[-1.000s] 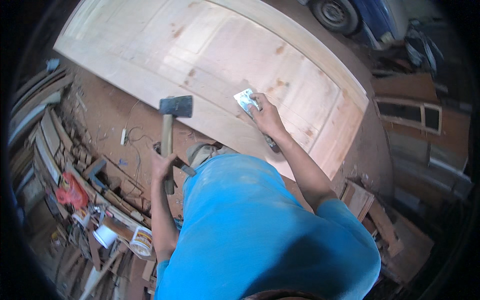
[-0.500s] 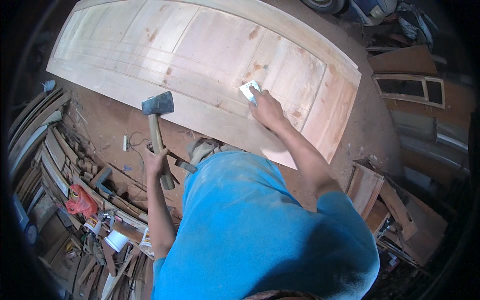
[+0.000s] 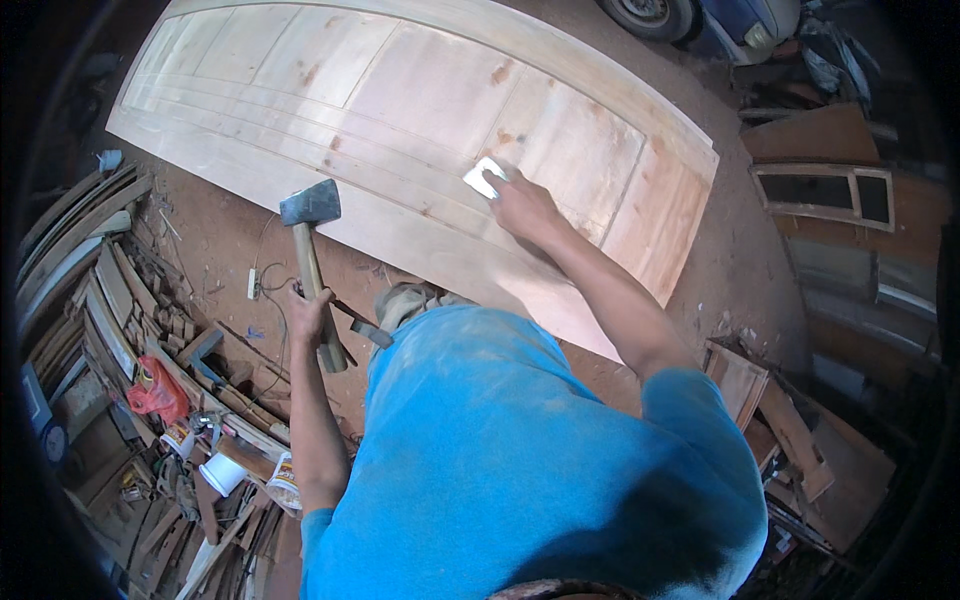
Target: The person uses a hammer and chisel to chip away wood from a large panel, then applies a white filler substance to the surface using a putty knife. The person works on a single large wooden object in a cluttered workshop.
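Observation:
My left hand (image 3: 308,318) is closed round the wooden handle of a hammer (image 3: 311,204) with a heavy, dark, blocky head, held head up beside the panel's near edge. A slim dark tool with a flat grey end (image 3: 372,332), perhaps a chisel, also juts from that hand toward my trousers. My right hand (image 3: 525,208) grips a small white flat piece (image 3: 484,178) over the large pale wooden door panel (image 3: 420,75), its fingers on top. Whether the piece touches the wood I cannot tell. Grooves and brown patches mark the panel.
Scrap wood (image 3: 110,290) is heaped at the left, with a red plastic bag (image 3: 158,392) and a white tub (image 3: 222,474). A white socket block (image 3: 253,284) with a cable lies on the floor. Wooden frames (image 3: 825,190) stand at right; a vehicle wheel (image 3: 648,12) is beyond.
My right hand has moved a little left with the white piece. My left hand keeps the hammer and the slim tool almost where they were. The view has shifted slightly.

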A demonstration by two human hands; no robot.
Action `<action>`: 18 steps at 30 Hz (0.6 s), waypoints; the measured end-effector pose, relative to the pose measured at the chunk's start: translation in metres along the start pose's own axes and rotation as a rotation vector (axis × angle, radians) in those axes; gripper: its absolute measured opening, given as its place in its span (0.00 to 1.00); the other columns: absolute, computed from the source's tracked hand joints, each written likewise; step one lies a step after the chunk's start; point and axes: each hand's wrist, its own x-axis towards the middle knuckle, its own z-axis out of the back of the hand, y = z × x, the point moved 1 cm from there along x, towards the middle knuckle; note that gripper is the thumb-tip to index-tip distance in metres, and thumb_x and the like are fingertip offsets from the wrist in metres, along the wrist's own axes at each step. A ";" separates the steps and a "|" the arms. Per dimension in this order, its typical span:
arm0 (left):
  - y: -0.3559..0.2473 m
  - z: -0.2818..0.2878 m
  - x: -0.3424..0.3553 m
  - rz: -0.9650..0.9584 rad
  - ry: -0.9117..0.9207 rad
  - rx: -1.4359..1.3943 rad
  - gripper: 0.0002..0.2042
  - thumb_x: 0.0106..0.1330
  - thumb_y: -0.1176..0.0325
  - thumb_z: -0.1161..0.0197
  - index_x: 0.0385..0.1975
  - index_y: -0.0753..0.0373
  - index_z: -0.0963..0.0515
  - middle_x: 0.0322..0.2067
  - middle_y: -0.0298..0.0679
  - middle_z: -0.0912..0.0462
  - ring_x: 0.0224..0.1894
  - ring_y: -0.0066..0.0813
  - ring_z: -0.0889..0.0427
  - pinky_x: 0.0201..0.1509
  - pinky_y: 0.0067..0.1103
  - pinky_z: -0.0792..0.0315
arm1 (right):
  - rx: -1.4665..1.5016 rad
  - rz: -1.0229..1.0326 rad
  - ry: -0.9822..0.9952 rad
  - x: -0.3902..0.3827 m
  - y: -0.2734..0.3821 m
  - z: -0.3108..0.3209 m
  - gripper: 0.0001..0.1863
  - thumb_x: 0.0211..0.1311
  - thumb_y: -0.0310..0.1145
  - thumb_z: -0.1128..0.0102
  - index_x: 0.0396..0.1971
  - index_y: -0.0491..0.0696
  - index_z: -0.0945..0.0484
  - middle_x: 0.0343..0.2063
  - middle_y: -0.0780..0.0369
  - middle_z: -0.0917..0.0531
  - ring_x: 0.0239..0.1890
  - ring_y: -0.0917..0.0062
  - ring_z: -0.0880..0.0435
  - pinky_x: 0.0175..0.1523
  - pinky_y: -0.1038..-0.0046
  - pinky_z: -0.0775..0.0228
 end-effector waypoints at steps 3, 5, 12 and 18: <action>-0.007 0.000 -0.003 0.023 0.063 -0.074 0.28 0.51 0.70 0.28 0.51 0.64 0.34 0.33 0.38 0.22 0.35 0.28 0.20 0.42 0.27 0.24 | 0.003 0.001 -0.035 -0.001 0.001 -0.007 0.29 0.68 0.35 0.45 0.69 0.51 0.30 0.61 0.43 0.26 0.56 0.49 0.18 0.61 0.56 0.24; 0.010 0.007 0.005 -0.004 0.072 -0.032 0.27 0.52 0.71 0.29 0.51 0.64 0.34 0.33 0.38 0.21 0.35 0.29 0.19 0.42 0.27 0.24 | -0.026 0.157 -0.162 -0.008 -0.015 -0.023 0.28 0.69 0.35 0.46 0.69 0.46 0.31 0.57 0.38 0.25 0.51 0.46 0.17 0.57 0.52 0.22; 0.004 0.013 -0.014 -0.005 -0.029 0.000 0.28 0.54 0.70 0.30 0.53 0.66 0.34 0.34 0.40 0.21 0.34 0.29 0.19 0.39 0.26 0.24 | 0.108 -0.126 -0.224 0.004 -0.018 -0.020 0.29 0.68 0.33 0.48 0.67 0.38 0.32 0.45 0.34 0.20 0.44 0.43 0.15 0.51 0.50 0.20; 0.049 0.040 -0.032 0.110 -0.088 -0.075 0.20 0.57 0.67 0.30 0.46 0.67 0.28 0.33 0.39 0.21 0.33 0.28 0.21 0.36 0.27 0.26 | 0.060 -0.136 -0.192 0.016 -0.011 -0.021 0.26 0.64 0.29 0.49 0.62 0.37 0.29 0.41 0.38 0.17 0.44 0.45 0.14 0.50 0.50 0.20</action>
